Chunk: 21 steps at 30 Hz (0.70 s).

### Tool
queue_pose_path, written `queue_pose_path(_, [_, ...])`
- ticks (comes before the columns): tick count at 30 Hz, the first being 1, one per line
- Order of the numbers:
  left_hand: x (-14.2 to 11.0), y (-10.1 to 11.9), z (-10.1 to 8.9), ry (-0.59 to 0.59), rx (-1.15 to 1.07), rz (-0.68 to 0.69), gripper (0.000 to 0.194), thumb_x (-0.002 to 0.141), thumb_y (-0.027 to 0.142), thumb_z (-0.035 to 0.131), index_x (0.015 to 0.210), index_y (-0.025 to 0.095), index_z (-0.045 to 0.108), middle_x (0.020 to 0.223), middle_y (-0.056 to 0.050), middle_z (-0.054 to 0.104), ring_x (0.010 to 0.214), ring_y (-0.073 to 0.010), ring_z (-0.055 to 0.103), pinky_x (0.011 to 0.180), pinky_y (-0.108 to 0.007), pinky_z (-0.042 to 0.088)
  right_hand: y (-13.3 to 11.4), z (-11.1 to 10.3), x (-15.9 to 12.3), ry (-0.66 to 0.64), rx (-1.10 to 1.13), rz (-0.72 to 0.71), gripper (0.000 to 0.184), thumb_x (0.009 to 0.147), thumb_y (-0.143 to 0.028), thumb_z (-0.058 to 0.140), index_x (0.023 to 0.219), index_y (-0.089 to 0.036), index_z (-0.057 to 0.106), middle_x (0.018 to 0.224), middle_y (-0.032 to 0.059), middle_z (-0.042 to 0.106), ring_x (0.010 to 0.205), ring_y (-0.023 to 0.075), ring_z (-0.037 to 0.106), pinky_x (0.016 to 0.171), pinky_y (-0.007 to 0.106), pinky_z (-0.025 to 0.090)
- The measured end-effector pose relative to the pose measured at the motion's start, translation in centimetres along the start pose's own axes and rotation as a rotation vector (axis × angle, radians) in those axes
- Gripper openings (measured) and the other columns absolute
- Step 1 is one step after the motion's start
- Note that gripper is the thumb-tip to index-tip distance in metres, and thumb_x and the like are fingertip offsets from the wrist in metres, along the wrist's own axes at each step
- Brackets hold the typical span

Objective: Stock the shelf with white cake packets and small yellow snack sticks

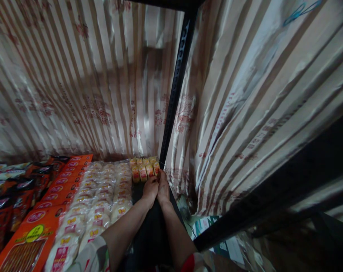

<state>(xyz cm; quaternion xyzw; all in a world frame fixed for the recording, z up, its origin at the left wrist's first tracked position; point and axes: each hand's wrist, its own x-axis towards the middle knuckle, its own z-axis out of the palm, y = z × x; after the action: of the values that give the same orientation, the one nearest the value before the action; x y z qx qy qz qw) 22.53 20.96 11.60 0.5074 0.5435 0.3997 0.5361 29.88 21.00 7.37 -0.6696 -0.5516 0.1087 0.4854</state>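
Observation:
Small yellow packets (143, 172) with red labels stand in short rows at the far right corner of the dark shelf (148, 230). My left hand (150, 190) and my right hand (163, 187) are close together at the near right end of these rows. The fingers of both are bent inward around the nearest packet by the black post, and the fingertips are partly hidden. Left of the packets lie rows of round, pale pastries (102, 196) in clear wrappers.
Orange snack bags (37, 223) overlap in a row further left, beside dark bags (20, 192). A black perforated post (177, 75) rises at the shelf's back corner. Striped plastic sheeting (103, 87) hangs behind and to the right. A dark beam (273, 185) crosses the right side.

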Motion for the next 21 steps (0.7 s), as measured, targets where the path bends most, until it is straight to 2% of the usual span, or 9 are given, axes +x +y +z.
queue_pose_path(4, [0.0,0.1,0.2,-0.015,0.011,-0.001,0.030,0.070,0.004,0.045,0.086,0.014,0.067,0.094,-0.007,0.070,0.090,-0.0156,0.063,0.083,-0.024,0.046,0.9,0.5,0.3,0.012,0.045,-0.032,0.048,0.080,-0.014,0.031,0.124,-0.014,0.050,0.129,0.0111,0.051,0.121,0.0163,0.045,0.103,0.034,0.035])
queue_pose_path(9, [-0.2,0.4,0.2,-0.021,0.048,-0.013,0.035,0.072,0.002,0.043,0.094,0.013,0.066,0.103,-0.007,0.068,0.096,-0.0140,0.062,0.087,-0.022,0.045,2.0,1.1,0.4,0.018,0.037,-0.042,0.050,0.076,-0.013,0.035,0.123,-0.015,0.053,0.132,0.0103,0.049,0.123,0.0172,0.044,0.105,0.034,0.034])
queue_pose_path(14, [-0.9,0.6,0.3,-0.032,0.065,-0.007,0.034,0.074,0.003,0.041,0.097,0.014,0.064,0.107,-0.007,0.067,0.097,-0.0131,0.062,0.087,-0.021,0.045,1.9,0.9,0.3,0.046,-0.011,-0.018,0.051,0.074,-0.013,0.040,0.123,-0.019,0.053,0.139,0.0088,0.040,0.129,0.0211,0.036,0.105,0.036,0.034])
queue_pose_path(18, [-2.6,1.3,-0.1,-0.015,0.176,-0.006,0.032,0.077,0.006,0.041,0.096,0.017,0.064,0.106,-0.005,0.068,0.097,-0.0130,0.062,0.087,-0.021,0.045,1.0,0.3,0.2,0.066,-0.003,0.000,0.046,0.078,-0.018,0.040,0.122,-0.019,0.053,0.137,0.0077,0.043,0.129,0.0203,0.036,0.105,0.036,0.034])
queue_pose_path(21, [-4.8,1.9,-0.9,-0.006,0.311,-0.005,0.031,0.078,0.009,0.041,0.097,0.017,0.065,0.106,-0.005,0.067,0.098,-0.0148,0.061,0.087,-0.023,0.045,-0.1,-0.2,-1.0,0.032,-0.037,-0.012,0.044,0.078,-0.020,0.042,0.119,-0.016,0.054,0.133,0.0107,0.046,0.126,0.0222,0.040,0.102,0.036,0.037])
